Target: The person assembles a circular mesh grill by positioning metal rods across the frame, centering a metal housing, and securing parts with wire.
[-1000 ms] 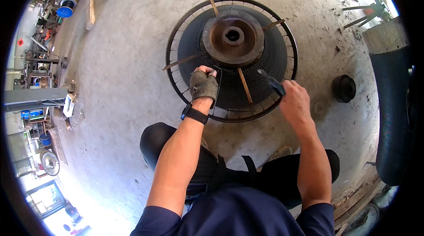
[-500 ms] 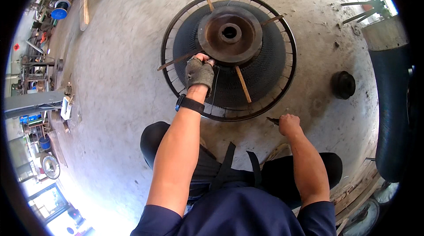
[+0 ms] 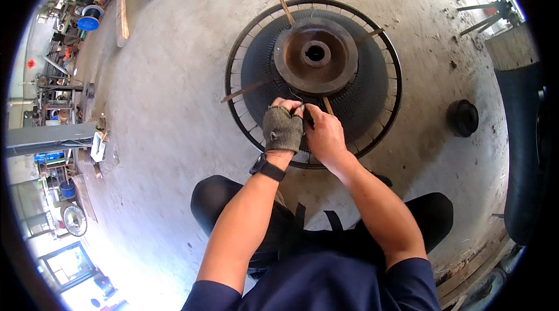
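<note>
My left hand, in a grey-green fingerless glove, is closed in a pinch at the front of the black ridged disc. A thin wire runs from below the hub to its fingertips. Bare and closed, my right hand has its fingertips against those of the left. What the right fingers hold is hidden; a dark bit shows under its palm. On the disc sits a heavy rusty round hub with a keyed centre hole. Around the disc runs a thin dark hoop, joined by many fine wires.
Wooden sticks poke out from under the hub across the hoop. A black cylindrical part stands on the concrete floor to the right, with a dark blue padded object beyond. Cluttered shelves, a blue spool and timber line the left.
My right hand has moved up and left from beside the hoop to meet the left hand. The dark pointed tool it held is no longer clearly visible. My left hand has shifted toward me.
</note>
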Demonstrator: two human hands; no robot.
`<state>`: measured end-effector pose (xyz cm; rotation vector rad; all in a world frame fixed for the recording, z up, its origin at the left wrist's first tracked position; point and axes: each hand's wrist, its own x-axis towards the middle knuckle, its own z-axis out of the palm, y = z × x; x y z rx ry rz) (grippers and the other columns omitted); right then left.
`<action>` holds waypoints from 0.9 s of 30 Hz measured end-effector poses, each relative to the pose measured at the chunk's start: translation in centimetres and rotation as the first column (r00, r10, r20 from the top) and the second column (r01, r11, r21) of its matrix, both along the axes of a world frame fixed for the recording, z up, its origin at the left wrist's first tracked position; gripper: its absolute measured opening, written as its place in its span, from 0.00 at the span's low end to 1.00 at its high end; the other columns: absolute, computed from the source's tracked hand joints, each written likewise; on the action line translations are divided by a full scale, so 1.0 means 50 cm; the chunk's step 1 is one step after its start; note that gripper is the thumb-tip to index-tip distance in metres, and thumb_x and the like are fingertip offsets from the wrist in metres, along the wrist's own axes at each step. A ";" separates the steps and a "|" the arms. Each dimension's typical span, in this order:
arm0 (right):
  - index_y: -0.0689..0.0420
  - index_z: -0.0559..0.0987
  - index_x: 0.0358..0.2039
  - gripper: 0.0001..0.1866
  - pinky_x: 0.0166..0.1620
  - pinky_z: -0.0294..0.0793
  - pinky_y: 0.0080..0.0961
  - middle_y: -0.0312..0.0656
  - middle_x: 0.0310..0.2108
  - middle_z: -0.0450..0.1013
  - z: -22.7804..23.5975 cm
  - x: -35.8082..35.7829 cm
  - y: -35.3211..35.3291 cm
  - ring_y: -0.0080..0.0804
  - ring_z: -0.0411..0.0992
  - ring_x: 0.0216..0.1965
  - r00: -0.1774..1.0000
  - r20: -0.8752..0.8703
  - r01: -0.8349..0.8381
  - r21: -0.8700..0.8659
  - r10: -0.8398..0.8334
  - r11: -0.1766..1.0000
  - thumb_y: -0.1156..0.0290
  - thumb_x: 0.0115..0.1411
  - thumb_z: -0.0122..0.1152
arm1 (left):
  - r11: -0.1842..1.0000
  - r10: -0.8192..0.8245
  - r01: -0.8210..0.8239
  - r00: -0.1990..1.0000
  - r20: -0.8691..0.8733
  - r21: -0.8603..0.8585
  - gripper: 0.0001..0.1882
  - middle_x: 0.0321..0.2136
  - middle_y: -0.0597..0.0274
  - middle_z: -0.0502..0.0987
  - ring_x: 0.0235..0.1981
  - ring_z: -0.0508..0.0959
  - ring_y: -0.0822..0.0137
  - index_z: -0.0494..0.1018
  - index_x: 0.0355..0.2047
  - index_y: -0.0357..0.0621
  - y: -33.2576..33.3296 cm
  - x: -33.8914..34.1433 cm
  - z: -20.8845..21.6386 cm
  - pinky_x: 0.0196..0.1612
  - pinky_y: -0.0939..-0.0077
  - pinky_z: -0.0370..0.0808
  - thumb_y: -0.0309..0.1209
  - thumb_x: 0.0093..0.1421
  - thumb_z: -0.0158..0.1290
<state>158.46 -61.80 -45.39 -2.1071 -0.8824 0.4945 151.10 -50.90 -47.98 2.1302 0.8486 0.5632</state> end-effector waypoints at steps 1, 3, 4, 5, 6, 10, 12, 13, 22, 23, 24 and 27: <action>0.57 0.76 0.47 0.14 0.38 0.74 0.42 0.54 0.33 0.77 -0.017 0.000 0.010 0.53 0.77 0.36 0.996 -0.087 0.040 0.047 -0.036 0.998 0.73 0.59 0.57 | 1.000 -0.014 0.014 1.000 -0.020 -0.004 0.06 0.32 0.53 0.77 0.35 0.79 0.56 0.79 0.34 0.40 0.003 -0.006 0.001 0.41 0.65 0.76 0.26 0.56 0.59; 0.57 0.76 0.49 0.16 0.39 0.75 0.40 0.55 0.32 0.78 -0.043 -0.002 0.025 0.52 0.77 0.36 0.959 -0.268 0.128 0.120 -0.093 0.984 0.72 0.58 0.59 | 0.998 -0.053 0.054 0.998 -0.045 0.015 0.07 0.33 0.53 0.78 0.37 0.79 0.56 0.80 0.36 0.40 0.002 -0.016 0.001 0.42 0.65 0.76 0.26 0.56 0.58; 0.58 0.78 0.47 0.16 0.38 0.76 0.35 0.53 0.32 0.78 -0.050 -0.005 0.027 0.48 0.79 0.34 0.964 -0.249 0.132 0.161 -0.089 0.978 0.72 0.58 0.60 | 0.997 -0.074 0.075 0.995 -0.060 0.019 0.08 0.34 0.53 0.78 0.37 0.79 0.56 0.80 0.36 0.40 0.002 -0.019 0.000 0.42 0.65 0.76 0.26 0.57 0.57; 0.58 0.78 0.47 0.15 0.38 0.75 0.33 0.52 0.31 0.79 -0.059 -0.004 0.032 0.46 0.79 0.33 0.948 -0.305 0.155 0.196 -0.090 0.968 0.72 0.58 0.61 | 0.995 -0.096 0.095 0.995 -0.037 -0.019 0.08 0.34 0.53 0.78 0.38 0.79 0.56 0.80 0.37 0.40 0.008 -0.021 -0.001 0.42 0.65 0.76 0.26 0.57 0.57; 0.59 0.79 0.46 0.14 0.37 0.75 0.31 0.51 0.31 0.79 -0.068 -0.001 0.036 0.44 0.79 0.33 0.929 -0.358 0.180 0.227 -0.090 0.957 0.72 0.59 0.61 | 0.991 -0.118 0.117 0.993 -0.012 -0.058 0.09 0.34 0.52 0.78 0.38 0.79 0.55 0.80 0.38 0.40 0.016 -0.022 -0.002 0.43 0.65 0.76 0.27 0.57 0.57; 0.63 0.79 0.41 0.10 0.38 0.74 0.26 0.50 0.30 0.79 -0.086 0.001 0.049 0.38 0.79 0.33 0.883 -0.458 0.238 0.259 -0.098 0.936 0.73 0.60 0.59 | 0.964 -0.220 0.219 0.976 0.009 -0.153 0.12 0.35 0.52 0.80 0.39 0.79 0.58 0.80 0.42 0.39 0.060 -0.018 -0.001 0.44 0.67 0.76 0.27 0.59 0.54; 0.64 0.79 0.39 0.09 0.38 0.74 0.27 0.51 0.30 0.79 -0.090 -0.004 0.055 0.39 0.79 0.33 0.890 -0.443 0.242 0.263 -0.106 0.934 0.73 0.61 0.59 | 0.924 -0.136 0.129 0.991 0.006 -0.359 0.13 0.35 0.54 0.82 0.37 0.80 0.64 0.79 0.43 0.37 0.069 -0.008 -0.005 0.43 0.70 0.76 0.28 0.60 0.53; 0.64 0.79 0.38 0.09 0.38 0.74 0.27 0.51 0.30 0.79 -0.093 -0.011 0.060 0.39 0.79 0.33 0.887 -0.447 0.252 0.264 -0.114 0.931 0.73 0.61 0.58 | 0.938 -0.051 0.032 0.998 -0.047 -0.346 0.13 0.35 0.55 0.82 0.36 0.80 0.65 0.79 0.43 0.37 0.075 -0.004 -0.009 0.43 0.70 0.76 0.28 0.60 0.53; 0.65 0.78 0.36 0.05 0.38 0.74 0.27 0.50 0.29 0.78 -0.065 -0.025 0.049 0.36 0.76 0.30 0.818 -0.500 0.444 0.230 -0.286 0.866 0.76 0.61 0.59 | 0.995 0.045 -0.083 0.884 -0.464 -0.063 0.19 0.45 0.45 0.79 0.49 0.77 0.46 0.77 0.50 0.47 0.075 0.034 -0.007 0.52 0.57 0.74 0.36 0.59 0.53; 0.64 0.78 0.35 0.05 0.38 0.74 0.27 0.49 0.29 0.78 -0.068 -0.027 0.048 0.35 0.76 0.29 0.849 -0.441 0.427 0.248 -0.291 0.870 0.76 0.61 0.59 | 0.994 0.044 -0.084 0.884 -0.465 -0.066 0.19 0.45 0.45 0.79 0.49 0.77 0.46 0.77 0.50 0.47 0.075 0.035 -0.011 0.52 0.57 0.74 0.36 0.59 0.52; 0.64 0.78 0.35 0.05 0.38 0.74 0.27 0.49 0.29 0.78 -0.071 -0.026 0.048 0.35 0.76 0.29 0.876 -0.380 0.411 0.264 -0.298 0.873 0.76 0.61 0.59 | 0.991 0.055 -0.106 0.884 -0.465 -0.085 0.19 0.45 0.45 0.79 0.50 0.77 0.47 0.77 0.50 0.47 0.076 0.039 -0.013 0.53 0.57 0.74 0.35 0.59 0.52; 0.65 0.78 0.34 0.05 0.38 0.74 0.28 0.49 0.29 0.78 -0.078 -0.024 0.046 0.37 0.77 0.30 0.860 -0.410 0.424 0.246 -0.303 0.872 0.76 0.60 0.59 | 0.982 0.076 -0.146 0.881 -0.467 -0.115 0.18 0.45 0.46 0.79 0.50 0.77 0.47 0.77 0.49 0.46 0.086 0.050 -0.023 0.53 0.57 0.73 0.34 0.59 0.52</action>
